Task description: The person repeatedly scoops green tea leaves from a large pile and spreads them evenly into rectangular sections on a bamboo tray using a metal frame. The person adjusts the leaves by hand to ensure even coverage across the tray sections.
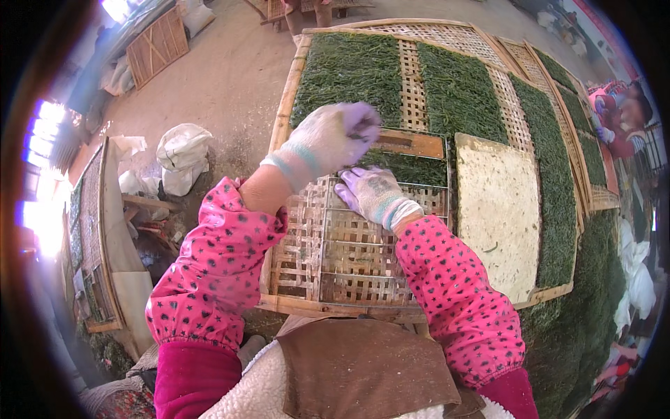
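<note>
My gloved left hand (333,138) hangs above a woven bamboo rack (300,269), its fingers curled and blurred by motion. Whatever it holds, if anything, cannot be made out. Lower down, my gloved right hand (371,192) lies with its fingers outstretched at the near edge of a green leafy strip (408,166). Around that strip runs a thin metal wire frame (448,192) resting on the rack. A reddish-brown wooden board (422,145) lies across the far part of the frame, partly hidden behind my left hand.
Dark green leafy sheets (457,87) cover much of the rack. A pale speckled board (497,216) lies right of the frame. White sacks (183,157) and a leaning rack (105,244) stand left. Another person (624,119) works at the far right beside more racks.
</note>
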Motion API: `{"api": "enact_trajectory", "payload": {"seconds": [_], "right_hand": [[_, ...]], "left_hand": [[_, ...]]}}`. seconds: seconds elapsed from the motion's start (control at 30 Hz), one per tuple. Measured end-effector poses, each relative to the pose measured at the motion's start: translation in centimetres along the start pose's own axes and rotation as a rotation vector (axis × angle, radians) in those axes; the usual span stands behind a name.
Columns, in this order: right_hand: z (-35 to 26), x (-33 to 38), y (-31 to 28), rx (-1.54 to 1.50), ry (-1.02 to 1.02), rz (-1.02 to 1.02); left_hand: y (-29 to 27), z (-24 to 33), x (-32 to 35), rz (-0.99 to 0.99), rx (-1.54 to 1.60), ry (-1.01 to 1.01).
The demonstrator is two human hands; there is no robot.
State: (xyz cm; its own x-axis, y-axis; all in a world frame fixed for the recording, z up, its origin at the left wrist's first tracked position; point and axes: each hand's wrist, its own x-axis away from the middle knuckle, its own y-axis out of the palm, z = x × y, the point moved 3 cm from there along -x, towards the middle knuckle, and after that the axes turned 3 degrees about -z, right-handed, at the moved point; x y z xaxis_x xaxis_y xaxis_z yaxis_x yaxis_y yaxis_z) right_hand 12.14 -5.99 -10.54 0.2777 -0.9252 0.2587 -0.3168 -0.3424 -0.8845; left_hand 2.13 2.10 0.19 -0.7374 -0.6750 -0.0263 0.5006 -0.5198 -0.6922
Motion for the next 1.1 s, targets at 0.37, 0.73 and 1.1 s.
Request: {"api": "enact_trajectory", "payload": {"seconds": [0.37, 0.73, 1.1], "right_hand": [[3.6, 3.3, -3.8, -0.006, 0.044, 0.278], [11.1, 9.9, -4.8, -0.01, 0.165, 0.539], [13.2, 16.6, -2.6, -0.101, 0.298, 0.714]], "left_hand": [[7.9, -8.6, 1.1, -0.04, -0.686, -0.015], [6.1, -5.3, 4.1, -0.038, -0.527, 0.207], [9.5, -1.0, -2.4, -0.183, -0.253, 0.073]]}}
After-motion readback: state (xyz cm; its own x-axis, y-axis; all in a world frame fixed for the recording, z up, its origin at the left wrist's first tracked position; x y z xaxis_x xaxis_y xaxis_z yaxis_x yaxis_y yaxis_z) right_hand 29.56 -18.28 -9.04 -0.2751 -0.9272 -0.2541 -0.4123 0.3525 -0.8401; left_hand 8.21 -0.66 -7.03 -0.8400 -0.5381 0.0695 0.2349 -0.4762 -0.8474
